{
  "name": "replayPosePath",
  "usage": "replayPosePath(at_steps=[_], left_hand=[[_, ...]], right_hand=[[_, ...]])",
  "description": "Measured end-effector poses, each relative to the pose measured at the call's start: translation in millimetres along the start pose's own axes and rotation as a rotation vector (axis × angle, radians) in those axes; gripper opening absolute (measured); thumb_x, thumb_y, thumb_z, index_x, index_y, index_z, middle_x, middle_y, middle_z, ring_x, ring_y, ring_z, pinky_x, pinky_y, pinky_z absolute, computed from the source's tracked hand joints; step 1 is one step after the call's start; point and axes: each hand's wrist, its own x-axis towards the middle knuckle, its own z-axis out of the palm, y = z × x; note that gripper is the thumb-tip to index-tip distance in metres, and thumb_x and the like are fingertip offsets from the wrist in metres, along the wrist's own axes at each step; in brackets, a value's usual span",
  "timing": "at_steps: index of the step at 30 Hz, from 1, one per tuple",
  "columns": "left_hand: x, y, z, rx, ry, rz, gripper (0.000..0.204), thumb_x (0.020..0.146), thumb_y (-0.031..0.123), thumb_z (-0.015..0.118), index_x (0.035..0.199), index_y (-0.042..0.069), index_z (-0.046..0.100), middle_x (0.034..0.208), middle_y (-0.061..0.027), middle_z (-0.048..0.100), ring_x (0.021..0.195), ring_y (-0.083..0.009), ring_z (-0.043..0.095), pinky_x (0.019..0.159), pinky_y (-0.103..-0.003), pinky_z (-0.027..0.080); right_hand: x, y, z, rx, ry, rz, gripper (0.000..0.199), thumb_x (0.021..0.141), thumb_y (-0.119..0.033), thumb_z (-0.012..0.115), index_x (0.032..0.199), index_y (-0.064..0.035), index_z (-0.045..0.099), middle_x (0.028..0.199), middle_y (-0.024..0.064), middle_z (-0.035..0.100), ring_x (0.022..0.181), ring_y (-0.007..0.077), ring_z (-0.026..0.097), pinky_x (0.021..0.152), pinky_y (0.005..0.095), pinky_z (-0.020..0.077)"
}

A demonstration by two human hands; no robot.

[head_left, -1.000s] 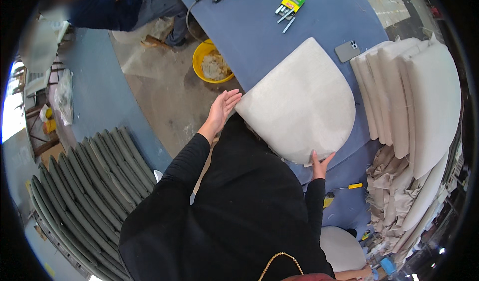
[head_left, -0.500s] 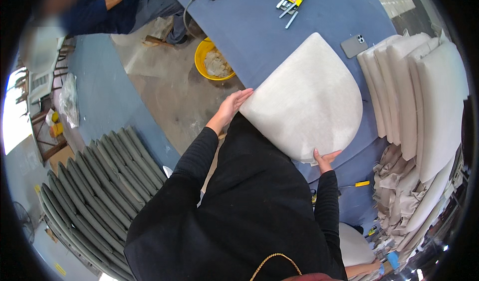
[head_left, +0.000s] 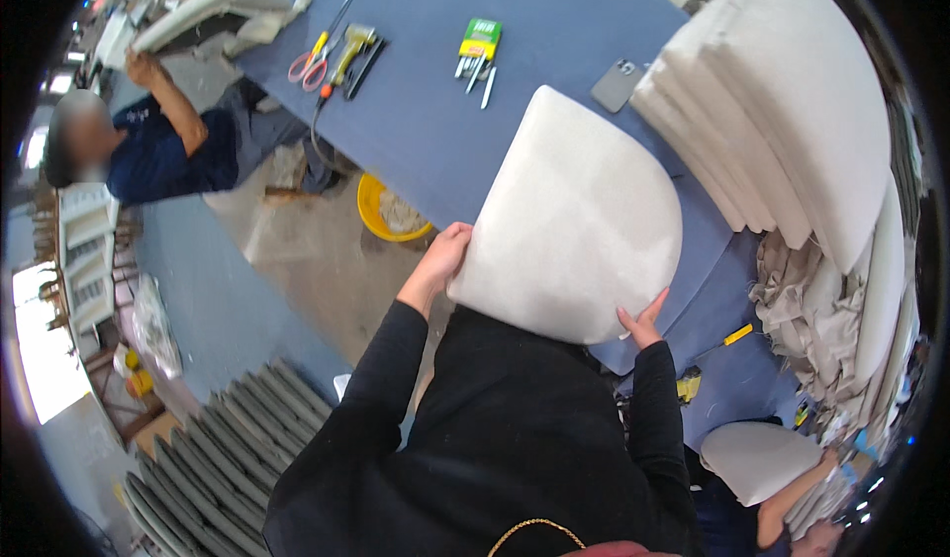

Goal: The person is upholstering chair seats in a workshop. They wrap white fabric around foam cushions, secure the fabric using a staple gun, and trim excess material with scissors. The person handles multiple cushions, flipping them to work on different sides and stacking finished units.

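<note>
A light beige, rounded seat cushion (head_left: 574, 221) lies on the blue-grey table in front of me, its near edge against my body. My left hand (head_left: 443, 263) grips its left corner, fingers curled at the edge. At the lower right rim, my right hand (head_left: 645, 322) has its thumb on top, with the other fingers partly hidden along the edge. Beyond the cushion are a green and yellow box (head_left: 481, 38) with metal staple strips spilling out and a grey phone (head_left: 617, 85).
A staple gun (head_left: 351, 52) with a hose and red-handled scissors (head_left: 310, 67) lie at the far left of the table. Beige cushions (head_left: 792, 92) are stacked at right, grey pads (head_left: 228, 448) at lower left. A yellow bucket (head_left: 371, 211) stands on the floor. Co-workers are at left and lower right.
The cushion has turned and come slightly left and nearer to me. My left hand's fingers, stretched out before, are now curled on its edge. My view has shifted, showing more of the co-workers.
</note>
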Motion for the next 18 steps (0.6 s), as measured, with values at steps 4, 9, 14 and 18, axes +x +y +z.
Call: replayPosePath(at_steps=[4,9,14,18], left_hand=[[-82.1,124.4,54.0,0.555,-0.069,0.271,0.036,0.105,0.022,0.054,0.138,0.008,0.059,0.077,-0.0132,0.072,0.071,-0.0214,0.072,0.07,-0.041,0.056],[-190.9,222.9,151.8,0.842,-0.656,0.698,0.057,0.101,0.007,0.063,0.156,0.014,0.051,0.093,-0.0153,0.077,0.084,-0.0281,0.076,0.082,-0.042,0.06],[-210.1,245.7,257.7,1.489,-0.5,1.85,0.084,0.085,0.011,0.083,0.161,0.027,0.051,0.146,-0.0088,0.063,0.143,-0.0287,0.056,0.118,-0.052,0.042],[-217.6,243.6,343.4,1.616,-0.72,2.016,0.087,0.073,0.018,0.092,0.151,0.026,0.056,0.154,-0.0082,0.059,0.151,-0.0312,0.048,0.125,-0.056,0.034]], right_hand=[[-28.5,-6.1,-19.9,0.43,0.108,0.099,0.122,0.099,-0.049,0.078,0.174,-0.0062,-0.007,0.172,0.0284,0.029,0.154,0.0368,0.04,0.126,0.0438,0.0352],[-74.5,-2.2,-17.3,0.98,0.418,0.406,0.085,0.111,-0.055,0.057,0.172,-0.0066,0.025,0.165,0.0187,0.05,0.145,0.0296,0.055,0.119,0.0433,0.047],[-132.6,-80.2,-47.8,1.769,0.096,0.04,0.063,0.116,-0.049,0.042,0.16,-0.0052,0.05,0.159,0.0172,0.06,0.145,0.0349,0.059,0.122,0.0522,0.0474],[-149.9,-34.4,-51.8,1.874,0.228,-0.119,0.054,0.116,-0.039,0.045,0.155,-0.0015,0.053,0.155,0.0173,0.062,0.142,0.0351,0.061,0.121,0.0534,0.0476]])
